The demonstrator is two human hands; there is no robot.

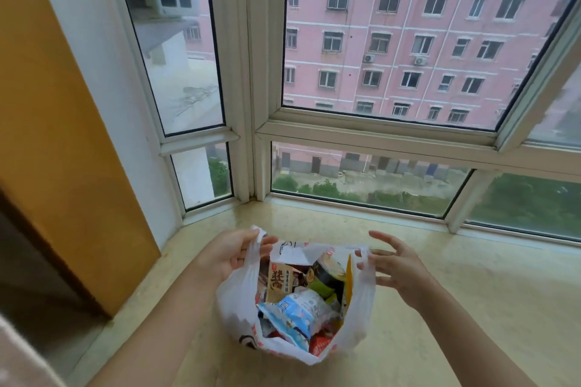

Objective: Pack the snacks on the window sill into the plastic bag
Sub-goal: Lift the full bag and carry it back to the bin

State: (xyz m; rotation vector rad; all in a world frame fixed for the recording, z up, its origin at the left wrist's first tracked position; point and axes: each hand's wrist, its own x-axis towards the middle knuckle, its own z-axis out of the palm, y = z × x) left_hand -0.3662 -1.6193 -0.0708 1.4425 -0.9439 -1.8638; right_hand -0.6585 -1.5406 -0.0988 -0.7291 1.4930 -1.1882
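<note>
A: Count on the window sill?
B: One white plastic bag, standing mouth-up near the sill's left end, closer to its front edge than to the glass. No loose packets on the sill's visible surface.
A: Contents?
B: Snacks, heaped together. A brown packet with dark characters stands upright at the back left; a pale blue-and-white packet lies on top in the middle; a red one sits low at the front; green and dark wrappers lie behind. Exact total cannot be told.
A: Hands?
B: Two. Left hand: fingers curled, grasping the bag's left handle. Right hand: fingers released, spread, tips at the right handle; whether they touch it I cannot tell.
</note>
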